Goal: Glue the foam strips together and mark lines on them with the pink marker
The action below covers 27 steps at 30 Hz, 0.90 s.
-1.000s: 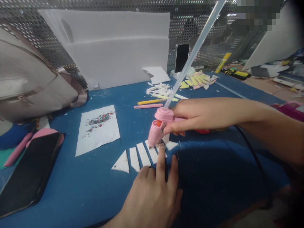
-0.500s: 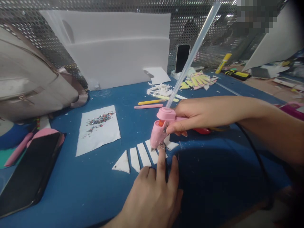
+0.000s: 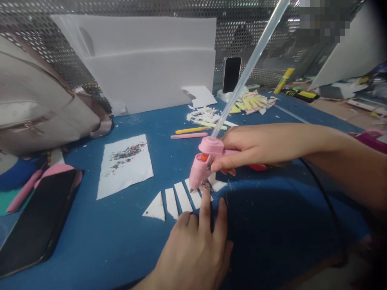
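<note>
My right hand (image 3: 244,147) grips a pink glue gun (image 3: 203,166) with a long clear glue stick (image 3: 250,66) rising from its back. The gun's nozzle points down at a row of white foam strips (image 3: 181,197) on the blue table (image 3: 90,237). A white foam triangle (image 3: 155,207) ends the row on the left. My left hand (image 3: 196,245) rests on the table with its fingers stretched forward, one fingertip pressing a strip right under the nozzle. A black cord (image 3: 326,201) runs from the gun toward my right.
A black phone (image 3: 36,219) lies at the left beside a white sheet with glitter (image 3: 125,163). White foam boards (image 3: 145,60) lean on a perforated metal screen. A grey bag (image 3: 39,108), yellow and pink sticks (image 3: 189,132), foam scraps (image 3: 205,112) and an upright phone (image 3: 231,73) are behind.
The glue gun shifted slightly right and back left over the strips, its stick tilting a little. My left hand stayed where it was.
</note>
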Available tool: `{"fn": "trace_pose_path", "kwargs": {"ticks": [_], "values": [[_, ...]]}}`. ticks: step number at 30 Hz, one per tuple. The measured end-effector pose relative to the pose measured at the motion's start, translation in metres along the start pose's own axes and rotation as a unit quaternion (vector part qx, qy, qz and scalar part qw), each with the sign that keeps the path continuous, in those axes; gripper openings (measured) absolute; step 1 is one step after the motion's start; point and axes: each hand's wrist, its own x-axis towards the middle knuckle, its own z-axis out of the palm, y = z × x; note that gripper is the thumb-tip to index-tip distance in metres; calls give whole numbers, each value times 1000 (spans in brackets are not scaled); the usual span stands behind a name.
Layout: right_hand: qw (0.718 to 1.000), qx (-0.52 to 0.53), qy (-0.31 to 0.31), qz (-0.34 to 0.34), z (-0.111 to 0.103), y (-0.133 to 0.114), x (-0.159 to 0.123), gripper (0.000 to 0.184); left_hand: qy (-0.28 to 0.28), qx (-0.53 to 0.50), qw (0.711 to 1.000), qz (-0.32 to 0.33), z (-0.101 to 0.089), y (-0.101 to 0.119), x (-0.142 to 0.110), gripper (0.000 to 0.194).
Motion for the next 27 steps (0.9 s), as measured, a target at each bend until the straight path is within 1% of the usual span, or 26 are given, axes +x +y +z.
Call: {"fn": "trace_pose_path", "kwargs": {"ticks": [3, 5, 8, 12, 17, 19, 20, 22, 25, 27], "values": [[999, -4, 27, -22, 1, 2, 0, 36, 2, 7, 1000, -1, -1, 0, -1, 62], [999, -10, 34, -36, 0, 5, 0, 34, 4, 15, 1000, 1, 0, 0, -2, 63], [999, -19, 33, -30, -3, 5, -2, 36, 1, 22, 1000, 6, 1, 1, -3, 62], [999, -28, 41, -10, -4, -1, -5, 37, -7, 18, 1000, 9, 0, 1, -3, 60], [998, -24, 50, -40, -3, -1, -9, 33, -35, -6, 999, 7, -3, 2, -2, 56], [998, -23, 52, -40, -3, 1, -11, 34, -35, -1, 999, 6, -4, 3, -2, 56], [998, -21, 54, -34, -2, 3, -13, 34, -26, 10, 1000, 6, -4, 3, -3, 56], [998, -18, 64, -20, -2, 5, -17, 34, 12, 45, 999, 12, -3, 3, -5, 55], [996, -15, 84, 4, 1, 8, -24, 32, 75, 85, 992, 60, -4, 1, -9, 53], [996, -7, 89, 21, 4, 9, -29, 33, 95, 91, 987, 93, -4, -2, -13, 52]]}}
